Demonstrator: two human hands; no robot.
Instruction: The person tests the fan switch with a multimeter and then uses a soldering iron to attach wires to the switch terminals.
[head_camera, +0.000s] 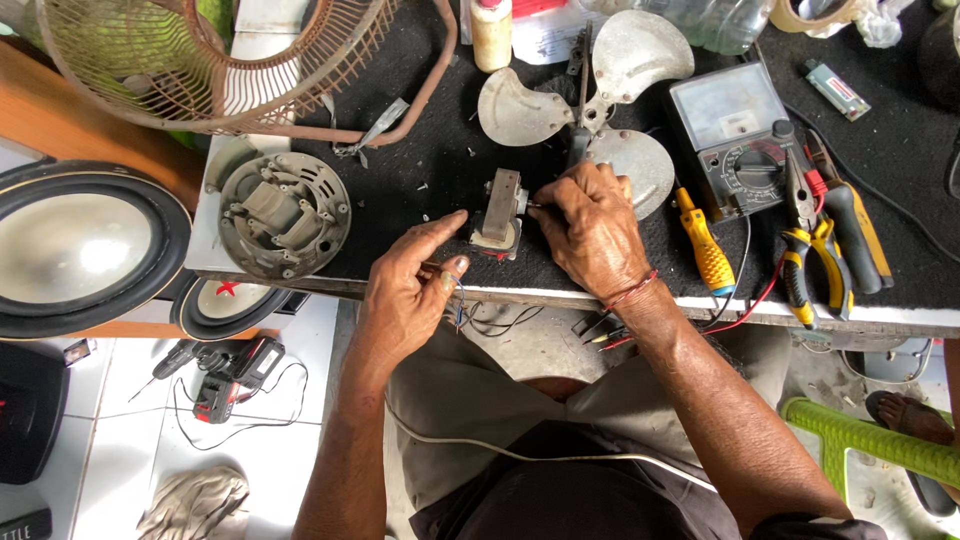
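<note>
Grey metal little fan motor (499, 215) sits near the bench edge, right hand (590, 228) pinching its shaft end, left hand (410, 285) open-fingered, steadying it and trapping thin wires (458, 300). Could easily slide off the black mat (420, 160), or snag those leads. Yellow-handled screwdriver (706, 245) rests just beside.

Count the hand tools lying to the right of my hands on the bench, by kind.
Screwdriver, yellow handle: 1
Pliers, yellow-and-black handles: 1
Multimeter: 1
Total: 3
</note>
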